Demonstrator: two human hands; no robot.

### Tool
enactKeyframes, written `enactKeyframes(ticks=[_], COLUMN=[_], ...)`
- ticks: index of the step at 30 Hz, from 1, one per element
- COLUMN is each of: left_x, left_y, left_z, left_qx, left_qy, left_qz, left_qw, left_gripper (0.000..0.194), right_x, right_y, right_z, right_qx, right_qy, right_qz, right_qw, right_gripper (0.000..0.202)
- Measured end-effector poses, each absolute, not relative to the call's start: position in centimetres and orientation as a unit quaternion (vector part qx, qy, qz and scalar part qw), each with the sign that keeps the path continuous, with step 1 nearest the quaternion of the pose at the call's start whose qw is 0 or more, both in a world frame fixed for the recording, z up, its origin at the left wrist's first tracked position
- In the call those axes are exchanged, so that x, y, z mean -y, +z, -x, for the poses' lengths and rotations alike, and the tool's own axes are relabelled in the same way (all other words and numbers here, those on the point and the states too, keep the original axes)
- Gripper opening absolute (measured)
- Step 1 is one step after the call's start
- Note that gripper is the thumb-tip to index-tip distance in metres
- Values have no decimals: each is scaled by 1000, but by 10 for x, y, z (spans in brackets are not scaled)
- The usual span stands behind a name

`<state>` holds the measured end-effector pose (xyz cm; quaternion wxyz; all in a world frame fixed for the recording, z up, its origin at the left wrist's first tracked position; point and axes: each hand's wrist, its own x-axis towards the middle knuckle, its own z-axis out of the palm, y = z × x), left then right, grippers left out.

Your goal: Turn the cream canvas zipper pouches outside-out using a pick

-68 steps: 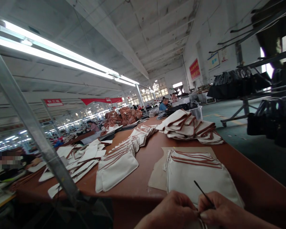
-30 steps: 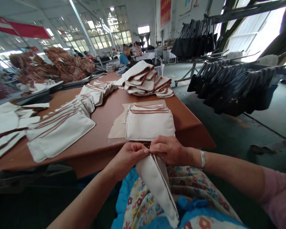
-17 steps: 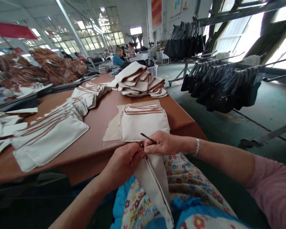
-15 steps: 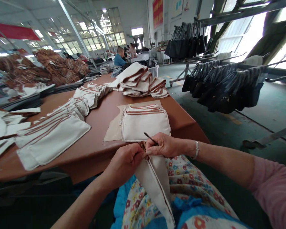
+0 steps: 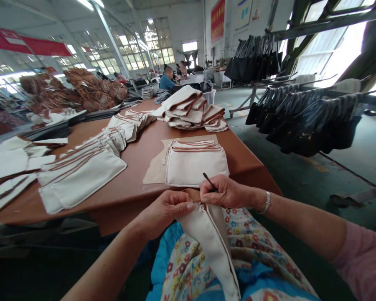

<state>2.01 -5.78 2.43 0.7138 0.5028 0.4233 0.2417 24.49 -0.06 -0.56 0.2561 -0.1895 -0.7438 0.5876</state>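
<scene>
A white bag piece with brown edging (image 5: 211, 238) hangs from my fingers over my lap, its lower end reaching the bottom of the view. My left hand (image 5: 167, 209) is closed, thumb and fingers pinching the upper left of the piece. At its upper right corner, my right hand (image 5: 224, 191) pinches the brown edge. A thin dark tool (image 5: 209, 180) also sticks up out of the right hand; its lower part is hidden, so its kind is unclear. Just beyond my hands, a small stack of matching white pieces (image 5: 196, 167) lies on brown paper (image 5: 153, 169).
The brown-covered table (image 5: 138, 163) carries a fanned row of white pieces (image 5: 84, 179) on the left and a folded pile (image 5: 192, 108) behind. Racks of black bags (image 5: 303, 125) stand at right. A seated person in blue (image 5: 166, 79) is far off.
The left hand's fingers have moved a little apart from the right hand along the piece's top edge. The right hand has shifted slightly right with the tool. The view has turned slightly left.
</scene>
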Motion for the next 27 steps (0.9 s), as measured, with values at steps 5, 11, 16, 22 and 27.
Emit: enactKeyframes(ticks=[5,11,16,22,27], left_x=[63,63,64,66,72], left_y=[31,38,30,22,19], left_z=[-19,-23,-28,-27,-27], left_qx=[-429,-451,-439,-449,-457], left_qy=[242,251,232,249,260], left_qz=[-539,-497,-487,-505,-559], left_qw=[683,698,718,694,641], left_gripper=[31,61,42,40,34], right_x=[0,0,0,0,4], right_y=[2,3,2,1,-7], right_z=[-248,-248,-248,-250,-250], right_qx=[758,801,809,804,736], right_qy=[586,530,520,535,602], right_qz=[162,152,141,129,207], right_qw=[237,231,234,224,233], right_gripper=[36,33,31,31,36])
